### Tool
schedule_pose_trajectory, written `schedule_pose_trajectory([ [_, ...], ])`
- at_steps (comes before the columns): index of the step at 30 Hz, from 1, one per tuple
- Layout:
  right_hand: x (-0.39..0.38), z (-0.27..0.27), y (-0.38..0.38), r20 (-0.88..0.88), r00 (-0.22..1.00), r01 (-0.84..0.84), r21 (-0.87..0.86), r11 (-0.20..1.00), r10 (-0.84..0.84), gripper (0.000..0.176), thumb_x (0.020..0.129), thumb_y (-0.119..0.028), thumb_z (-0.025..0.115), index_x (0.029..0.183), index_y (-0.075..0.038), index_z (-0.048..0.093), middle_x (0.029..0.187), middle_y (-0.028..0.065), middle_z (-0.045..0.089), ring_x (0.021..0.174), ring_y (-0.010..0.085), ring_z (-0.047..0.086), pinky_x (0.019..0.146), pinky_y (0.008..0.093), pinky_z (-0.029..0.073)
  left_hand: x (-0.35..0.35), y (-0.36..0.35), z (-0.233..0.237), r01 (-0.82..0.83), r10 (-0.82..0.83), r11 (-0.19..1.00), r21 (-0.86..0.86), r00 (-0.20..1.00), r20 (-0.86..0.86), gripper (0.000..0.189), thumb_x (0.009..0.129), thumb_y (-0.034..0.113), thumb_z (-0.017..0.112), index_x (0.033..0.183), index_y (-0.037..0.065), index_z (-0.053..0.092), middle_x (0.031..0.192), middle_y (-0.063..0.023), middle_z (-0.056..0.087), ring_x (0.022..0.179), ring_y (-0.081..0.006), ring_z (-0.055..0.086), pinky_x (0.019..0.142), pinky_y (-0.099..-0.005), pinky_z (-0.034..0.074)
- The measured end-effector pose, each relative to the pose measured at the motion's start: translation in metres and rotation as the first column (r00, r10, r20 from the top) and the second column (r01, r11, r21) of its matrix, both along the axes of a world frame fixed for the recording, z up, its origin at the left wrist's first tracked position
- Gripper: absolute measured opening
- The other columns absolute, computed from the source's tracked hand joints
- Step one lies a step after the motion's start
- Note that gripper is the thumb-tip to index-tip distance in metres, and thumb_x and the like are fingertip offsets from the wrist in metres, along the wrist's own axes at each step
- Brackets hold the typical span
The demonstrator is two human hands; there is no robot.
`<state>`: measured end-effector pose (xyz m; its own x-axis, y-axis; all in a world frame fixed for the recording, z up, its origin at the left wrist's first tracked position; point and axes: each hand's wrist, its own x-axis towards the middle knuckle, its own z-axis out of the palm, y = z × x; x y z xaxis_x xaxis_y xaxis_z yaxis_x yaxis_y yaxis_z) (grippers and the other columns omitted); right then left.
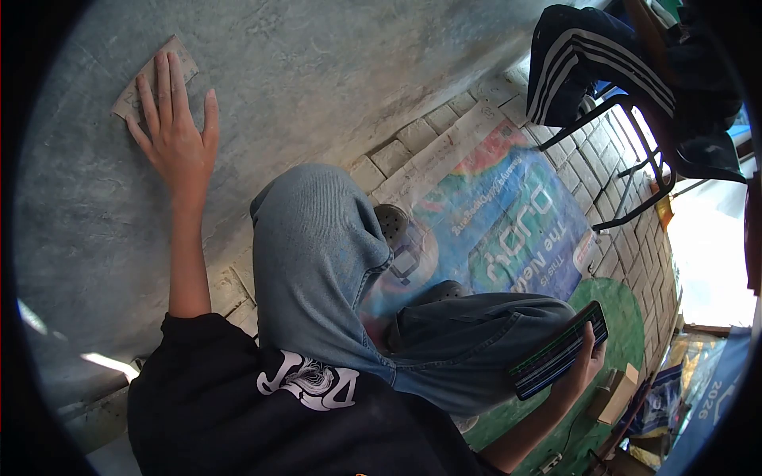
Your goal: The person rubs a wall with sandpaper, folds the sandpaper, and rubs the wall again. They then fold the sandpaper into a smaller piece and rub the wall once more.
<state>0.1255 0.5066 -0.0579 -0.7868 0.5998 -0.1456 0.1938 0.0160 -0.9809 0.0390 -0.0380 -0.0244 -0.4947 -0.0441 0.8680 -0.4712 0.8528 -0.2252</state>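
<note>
Against the grey wall [270, 71], my left hand [172, 131] lies flat with its fingers spread over a piece of worn, brownish sheet [127, 103], pressing it to the surface. The sheet's corners show beyond the fingertips and to the side. My right hand [586, 365] is wrapped round a dark phone [556, 357], held near my bent knee, with its screen lit in streaks. Jeans [313, 254] cover my legs between the two hands.
A printed banner [492, 214] lies on the brick floor [635, 262]. Another person in striped trousers [583, 59] sits on a black metal chair [635, 214] at the upper right. A small cardboard box [617, 394] stands by a green round mat [615, 309].
</note>
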Motion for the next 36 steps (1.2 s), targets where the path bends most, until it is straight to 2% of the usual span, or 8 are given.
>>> schedule_pose_trajectory([
  [3,-0.001,0.000,-0.002,0.006,1.000,0.001,0.013,1.000,-0.001,0.037,0.086,-0.015,0.060,0.118,0.001,0.051,0.091,0.0049,0.059,0.074,0.0101,0.059,0.062,0.0242,0.051,0.000,0.000,-0.001,-0.005,0.005,1.000,0.001,1.000,0.001,0.062,0.090,0.049,0.044,0.144,0.025,0.024,0.148,0.0079,0.024,0.136,-0.0214,0.023,0.107,-0.0557,0.018],
  [5,0.001,0.002,-0.001,-0.049,0.999,-0.008,-0.097,0.995,0.003,0.037,0.086,-0.016,0.059,0.118,0.001,0.051,0.090,0.0052,0.059,0.074,0.0106,0.059,0.062,0.0244,0.051,0.000,0.001,0.000,0.003,-0.003,1.000,0.005,1.000,-0.002,0.062,0.090,0.049,0.044,0.144,0.025,0.024,0.148,0.0078,0.024,0.136,-0.0216,0.024,0.107,-0.0558,0.018],
  [18,0.004,0.005,-0.005,-0.030,1.000,-0.011,-0.088,0.996,0.008,0.030,0.086,-0.014,0.057,0.112,0.000,0.052,0.087,0.0038,0.059,0.072,0.0101,0.059,0.063,0.0240,0.051,-0.002,0.000,-0.001,0.036,-0.036,0.999,-0.011,0.999,-0.034,0.061,0.089,0.047,0.045,0.143,0.024,0.027,0.147,0.0095,0.027,0.136,-0.0215,0.025,0.104,-0.0578,0.019],
  [26,0.016,0.005,-0.001,-0.116,0.993,-0.018,-0.130,0.991,0.003,0.049,0.087,-0.016,0.055,0.129,0.003,0.038,0.103,0.0074,0.056,0.090,0.0126,0.055,0.080,0.0277,0.045,-0.002,0.000,0.001,0.005,-0.005,1.000,-0.017,1.000,-0.009,0.062,0.090,0.049,0.044,0.144,0.024,0.024,0.148,0.0066,0.025,0.136,-0.0235,0.026,0.105,-0.0570,0.018],
  [30,0.025,0.001,0.008,-0.085,0.996,-0.029,-0.093,0.995,0.022,0.055,0.087,-0.014,0.053,0.134,0.004,0.032,0.110,0.0093,0.054,0.098,0.0142,0.052,0.087,0.0288,0.042,-0.002,-0.001,0.003,0.031,-0.031,0.999,-0.025,0.999,-0.014,0.061,0.090,0.049,0.044,0.143,0.023,0.026,0.148,0.0068,0.026,0.136,-0.0233,0.026,0.105,-0.0564,0.019],
  [33,0.031,-0.003,0.012,-0.160,0.980,-0.133,-0.077,0.988,0.119,0.059,0.086,-0.013,0.054,0.137,0.000,0.028,0.112,0.0079,0.054,0.100,0.0152,0.053,0.089,0.0297,0.041,-0.002,-0.002,0.003,0.012,-0.012,1.000,-0.017,1.000,0.000,0.061,0.090,0.050,0.044,0.143,0.023,0.027,0.147,0.0070,0.027,0.136,-0.0231,0.025,0.106,-0.0558,0.018],
  [35,0.036,0.006,0.005,-0.151,0.964,-0.225,-0.017,0.974,0.220,0.079,0.078,-0.013,0.062,0.141,0.001,0.018,0.123,0.0128,0.046,0.115,0.0206,0.045,0.098,0.0324,0.035,-0.002,-0.002,0.002,0.018,-0.018,1.000,-0.016,1.000,-0.004,0.062,0.090,0.050,0.044,0.143,0.023,0.028,0.147,0.0071,0.027,0.136,-0.0231,0.025,0.106,-0.0556,0.018],
  [36,0.038,0.008,0.005,-0.147,0.965,-0.223,-0.023,0.975,0.217,0.079,0.078,-0.013,0.062,0.141,0.001,0.018,0.123,0.0128,0.046,0.115,0.0206,0.045,0.098,0.0324,0.035,-0.002,-0.002,0.003,0.024,-0.024,1.000,-0.017,1.000,-0.007,0.062,0.090,0.051,0.044,0.143,0.023,0.028,0.147,0.0072,0.027,0.136,-0.0231,0.026,0.106,-0.0554,0.018],
])
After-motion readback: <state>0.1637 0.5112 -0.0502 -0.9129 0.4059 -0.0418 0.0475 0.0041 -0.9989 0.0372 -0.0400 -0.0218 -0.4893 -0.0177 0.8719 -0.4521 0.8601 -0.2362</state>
